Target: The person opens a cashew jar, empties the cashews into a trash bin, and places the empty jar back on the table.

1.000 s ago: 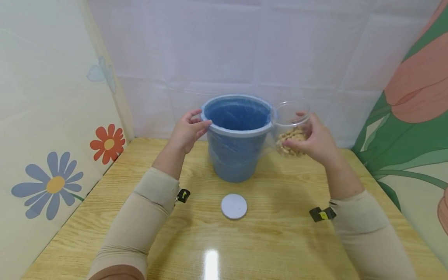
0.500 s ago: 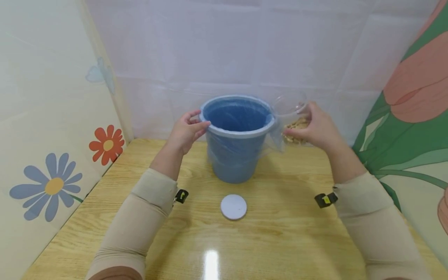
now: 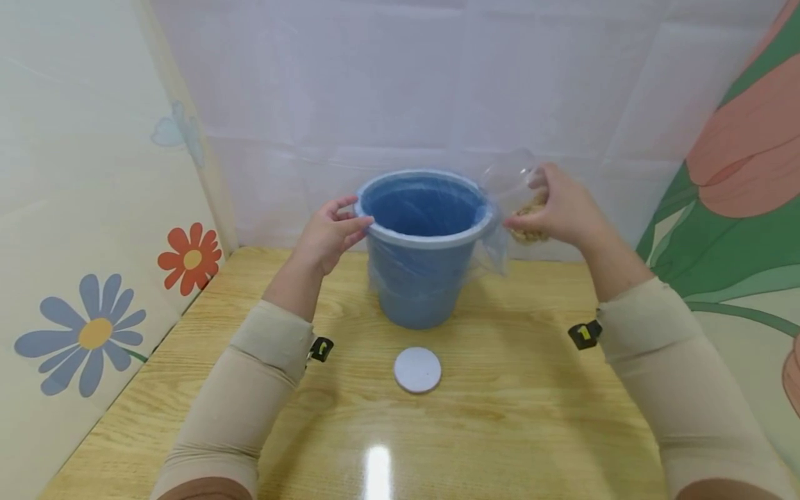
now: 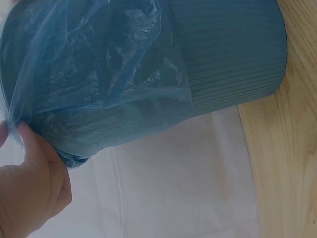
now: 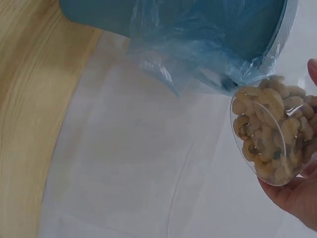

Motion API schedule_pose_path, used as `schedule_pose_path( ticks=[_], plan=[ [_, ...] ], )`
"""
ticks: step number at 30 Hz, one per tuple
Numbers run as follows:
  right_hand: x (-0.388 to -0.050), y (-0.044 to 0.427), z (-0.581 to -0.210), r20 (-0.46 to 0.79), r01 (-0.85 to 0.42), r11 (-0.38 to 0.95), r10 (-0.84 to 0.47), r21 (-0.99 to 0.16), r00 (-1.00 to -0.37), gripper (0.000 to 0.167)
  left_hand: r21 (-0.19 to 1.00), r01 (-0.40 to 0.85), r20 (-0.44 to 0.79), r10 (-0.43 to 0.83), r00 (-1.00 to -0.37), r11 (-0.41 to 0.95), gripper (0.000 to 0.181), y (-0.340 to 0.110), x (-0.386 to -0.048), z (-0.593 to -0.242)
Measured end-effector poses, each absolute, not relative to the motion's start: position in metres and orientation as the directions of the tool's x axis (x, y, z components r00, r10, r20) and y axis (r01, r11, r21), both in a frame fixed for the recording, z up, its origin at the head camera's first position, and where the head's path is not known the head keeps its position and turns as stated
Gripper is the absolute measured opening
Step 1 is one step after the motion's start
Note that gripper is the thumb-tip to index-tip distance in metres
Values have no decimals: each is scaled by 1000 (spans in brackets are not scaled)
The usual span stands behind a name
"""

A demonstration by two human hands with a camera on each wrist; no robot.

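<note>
A blue bucket (image 3: 420, 278) stands upright on the table, a thin clear plastic bag (image 4: 119, 74) lining it and folded over its rim. At the rim's left side, the left hand (image 3: 328, 235) pinches rim and bag between thumb and fingers. Right of the bucket, the right hand (image 3: 565, 208) grips a clear jar (image 3: 509, 173) raised off the table and tilted a little toward the bucket. Tan peanut-like pieces (image 5: 272, 129) lie in the lower part of the jar. A loose fold of the bag hangs between bucket and jar.
A round white lid (image 3: 417, 369) lies on the wooden table (image 3: 487, 430) in front of the bucket. White sheeting (image 3: 375, 83) hangs behind, close to the bucket. Flower-printed panels stand at the left and right.
The right hand has raised the jar and brought it slightly left, and the jar leans more toward the bucket. The left hand has stayed at the rim.
</note>
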State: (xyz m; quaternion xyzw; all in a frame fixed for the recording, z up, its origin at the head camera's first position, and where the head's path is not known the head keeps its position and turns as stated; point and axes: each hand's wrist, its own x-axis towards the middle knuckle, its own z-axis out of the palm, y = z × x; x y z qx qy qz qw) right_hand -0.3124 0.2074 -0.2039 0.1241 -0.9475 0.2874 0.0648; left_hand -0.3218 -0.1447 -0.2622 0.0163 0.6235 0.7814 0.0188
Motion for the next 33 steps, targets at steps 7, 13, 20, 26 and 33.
schedule_pose_path(
  ticks=[7,13,20,26,33],
  plan=[
    [-323,206,-198,201,-283,870,-218,-404,-955,117,980,-19,-8,54,-999,-197,63,-146,-321,-259],
    [-333,204,-194,207,-317,892,-260,-323,-943,118,982,-36,-26,55,-998,-183,64,-148,-322,-258],
    [-337,200,-185,204,-333,925,-296,-183,-933,118,982,-42,-32,54,-998,-187,65,-148,-321,-258],
    [-339,194,-175,201,-334,940,-314,-70,-928,116,980,-42,-33,49,-998,-194,64,-149,-322,-259],
    [-340,192,-169,188,-330,942,-335,59,-923,111,977,-29,-18,54,-998,-211,64,-149,-321,-260]
  ],
)
